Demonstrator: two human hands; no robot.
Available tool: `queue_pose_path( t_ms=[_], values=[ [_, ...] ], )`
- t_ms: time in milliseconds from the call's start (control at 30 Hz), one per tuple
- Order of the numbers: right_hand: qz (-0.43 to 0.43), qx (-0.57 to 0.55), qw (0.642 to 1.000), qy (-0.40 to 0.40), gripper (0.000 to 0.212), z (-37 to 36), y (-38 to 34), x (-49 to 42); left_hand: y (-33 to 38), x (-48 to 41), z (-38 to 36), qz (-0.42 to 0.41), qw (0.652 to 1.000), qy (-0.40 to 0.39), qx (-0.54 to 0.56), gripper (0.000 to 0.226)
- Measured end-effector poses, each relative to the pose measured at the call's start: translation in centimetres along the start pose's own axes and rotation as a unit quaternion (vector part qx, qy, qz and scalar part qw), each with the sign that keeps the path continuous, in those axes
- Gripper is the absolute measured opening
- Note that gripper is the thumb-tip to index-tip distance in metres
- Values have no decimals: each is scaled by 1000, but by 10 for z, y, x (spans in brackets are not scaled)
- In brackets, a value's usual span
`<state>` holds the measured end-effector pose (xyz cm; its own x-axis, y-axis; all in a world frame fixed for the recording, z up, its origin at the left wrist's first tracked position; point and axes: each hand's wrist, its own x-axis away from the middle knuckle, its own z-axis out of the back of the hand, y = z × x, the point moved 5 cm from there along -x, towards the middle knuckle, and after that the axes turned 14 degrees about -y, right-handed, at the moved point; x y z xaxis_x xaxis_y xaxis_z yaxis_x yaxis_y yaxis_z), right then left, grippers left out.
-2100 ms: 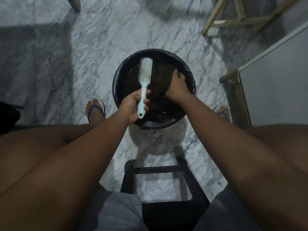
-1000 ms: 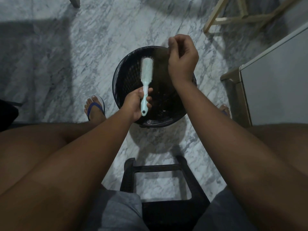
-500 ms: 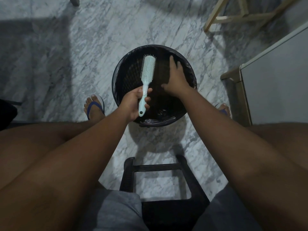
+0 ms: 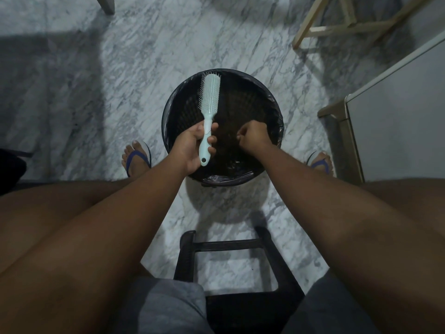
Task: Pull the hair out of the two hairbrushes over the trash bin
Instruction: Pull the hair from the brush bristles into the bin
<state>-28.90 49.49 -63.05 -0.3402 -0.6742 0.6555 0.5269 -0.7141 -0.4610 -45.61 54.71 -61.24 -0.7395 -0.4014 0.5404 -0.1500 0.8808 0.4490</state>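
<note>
A pale mint hairbrush (image 4: 210,100) is held upright by its handle in my left hand (image 4: 192,147), its bristled head over the black lined trash bin (image 4: 173,109) on the floor between my feet. My right hand (image 4: 252,138) hangs over the bin's right half, fingers curled in with the tips pinched together; whether any hair is between them is too dark to tell. Only one brush is in sight.
I sit on a dark stool (image 4: 238,273) over a marble floor (image 4: 120,80). A white cabinet (image 4: 397,112) stands at the right, a wooden frame (image 4: 337,22) at the top right, and a furniture leg (image 4: 106,4) at the top left.
My right hand was raised beside the bin's far rim, came down next to the brush head, then drew back toward me and curled shut over the bin. The brush tilted slightly left.
</note>
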Motion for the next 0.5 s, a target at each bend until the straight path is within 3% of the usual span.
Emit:
queue_pose_path(
  t_ms=[67, 133, 167, 267, 333, 500],
  values=[
    [-11, -13, 1000, 0, 18, 1, 0, 2, 1, 2, 1, 4, 1000, 5, -15, 45],
    [18, -120, 992, 19, 33, 9, -10, 5, 0, 4, 2, 13, 999, 10, -36, 45],
    [34, -230, 972, 24, 40, 14, -17, 7, -1, 4, 2, 19, 999, 11, -45, 44],
    [69, -508, 858, -18, 57, 26, -37, 3, -6, 7, 3, 32, 998, 13, -54, 43],
    [90, -527, 844, -36, 54, 32, -47, -2, -8, 7, 1, 35, 998, 12, -53, 41],
    [101, -470, 877, 15, 25, 38, -44, -10, -10, 6, -1, 35, 997, 8, -67, 39]
  ],
)
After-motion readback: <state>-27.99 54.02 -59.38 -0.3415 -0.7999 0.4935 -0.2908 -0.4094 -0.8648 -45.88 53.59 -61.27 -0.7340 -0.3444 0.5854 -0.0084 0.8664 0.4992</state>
